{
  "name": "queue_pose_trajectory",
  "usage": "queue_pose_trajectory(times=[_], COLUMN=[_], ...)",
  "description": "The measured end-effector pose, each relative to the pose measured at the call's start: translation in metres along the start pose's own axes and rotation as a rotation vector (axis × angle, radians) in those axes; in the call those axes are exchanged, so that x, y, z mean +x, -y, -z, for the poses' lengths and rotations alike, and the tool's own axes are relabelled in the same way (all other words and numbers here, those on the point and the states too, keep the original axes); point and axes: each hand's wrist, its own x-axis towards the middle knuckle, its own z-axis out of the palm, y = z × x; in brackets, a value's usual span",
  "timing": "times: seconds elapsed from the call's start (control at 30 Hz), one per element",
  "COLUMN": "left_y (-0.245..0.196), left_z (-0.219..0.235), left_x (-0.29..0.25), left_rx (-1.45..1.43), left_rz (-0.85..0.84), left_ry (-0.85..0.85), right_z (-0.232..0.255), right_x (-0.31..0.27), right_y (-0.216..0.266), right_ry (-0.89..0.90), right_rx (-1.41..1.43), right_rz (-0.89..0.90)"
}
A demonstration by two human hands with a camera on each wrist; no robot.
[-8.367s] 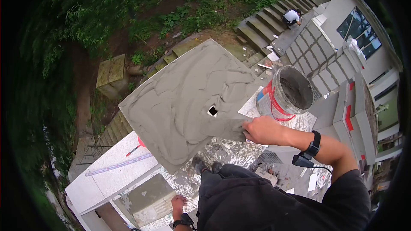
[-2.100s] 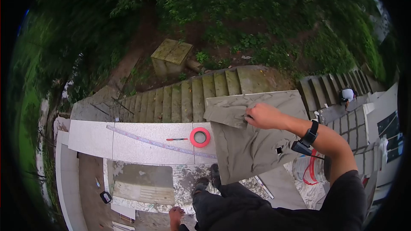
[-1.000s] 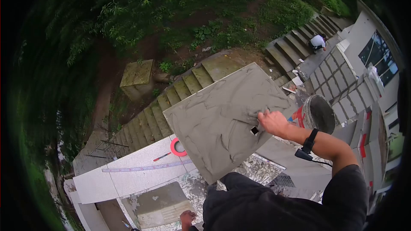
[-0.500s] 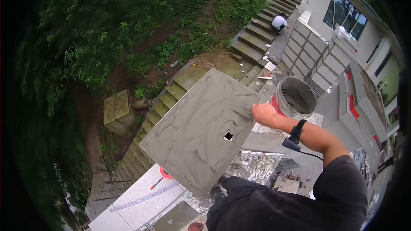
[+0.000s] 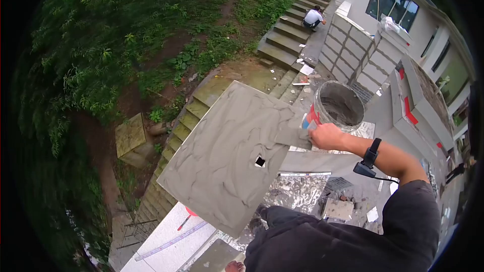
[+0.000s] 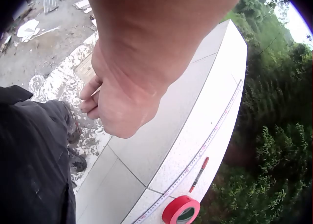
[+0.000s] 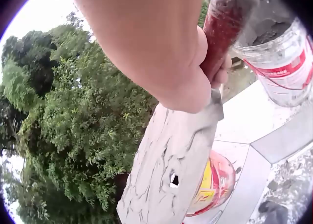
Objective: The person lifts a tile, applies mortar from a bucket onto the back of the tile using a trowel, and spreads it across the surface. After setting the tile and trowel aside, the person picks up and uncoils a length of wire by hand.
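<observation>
A square tile (image 5: 217, 146), its upper face coated in wet grey mortar, has a small square hole (image 5: 260, 161) near one side. My right hand (image 5: 327, 136) grips the dark red handle (image 7: 221, 33) of a trowel. The trowel's mortar-smeared blade (image 5: 296, 138) overlaps the tile's right edge, beyond the hole. Under the tile, a red and yellow bucket (image 7: 217, 182) shows in the right wrist view. My left hand (image 6: 128, 99) hangs low at my side with loosely curled fingers and holds nothing; only part of it shows in the head view.
A bucket of mortar (image 5: 343, 105) stands just past my right hand. On the pale ledge (image 6: 193, 136) lie red tape (image 6: 181, 209), a marker (image 6: 199, 174) and a measuring tape (image 6: 195, 149). Steps drop away beyond the tile. A person (image 5: 313, 17) crouches on the far stairs.
The trowel was over the tile's far left corner about two seconds ago, then crossed the middle to the right edge. My view has swung right. The left hand stays low and idle.
</observation>
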Motion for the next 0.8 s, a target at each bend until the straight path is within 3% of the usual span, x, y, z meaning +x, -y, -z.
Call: queue_pose_trajectory(times=[0.03, 0.1, 0.13, 0.17, 0.27, 0.33, 0.4, 0.47, 0.5, 0.57, 0.63, 0.7, 0.73, 0.8], left_y=[-0.005, -0.01, -0.009, -0.005, -0.01, -0.014, -0.027, -0.036, -0.036, -0.037, -0.037, -0.036, -0.034, -0.031], left_z=[-0.001, -0.007, -0.005, -0.003, -0.002, 0.002, 0.002, 0.001, 0.0, -0.005, -0.002, 0.0, 0.002, 0.0], left_x=[0.0, 0.005, 0.016, 0.024, 0.031, 0.03, 0.028, 0.025, 0.024, 0.023, 0.014, 0.005, -0.002, -0.011], left_rx=[-0.034, -0.078, -0.159, -0.238, -0.243, -0.24, -0.24, -0.246, -0.251, -0.269, -0.272, -0.272, -0.271, -0.272], left_rz=[-0.002, -0.001, 0.175, 0.348, 0.336, 0.337, 0.335, 0.334, 0.333, 0.331, 0.342, 0.357, 0.37, 0.395], left_ry=[-0.024, -0.059, -0.019, 0.024, 0.001, -0.021, -0.038, -0.059, -0.074, -0.105, -0.131, -0.151, -0.158, -0.161], right_z=[-0.014, -0.051, -0.019, -0.013, -0.007, -0.035, -0.033, 0.013, 0.01, 0.005, 0.002, -0.004, -0.005, 0.017], right_x=[-0.002, -0.002, -0.013, -0.02, -0.009, 0.02, 0.067, 0.096, 0.112, 0.15, 0.17, 0.186, 0.188, 0.169], right_y=[-0.006, -0.022, 0.001, 0.019, 0.025, 0.011, -0.014, -0.011, -0.016, -0.023, -0.024, -0.026, -0.035, -0.045], right_ry=[0.002, -0.05, 0.151, 0.134, 0.166, -0.3, -0.258, -0.072, -0.075, -0.035, -0.01, -0.14, -0.129, 0.128], right_rx=[0.001, 0.186, 0.656, 0.836, 0.793, 0.374, 0.426, 0.693, 0.691, 0.912, 0.867, 0.299, 0.3, 0.144], right_rz=[-0.001, -0.252, -0.409, -0.416, -0.274, -0.006, -0.029, -0.226, -0.218, -0.362, -0.328, -0.055, -0.056, -0.102])
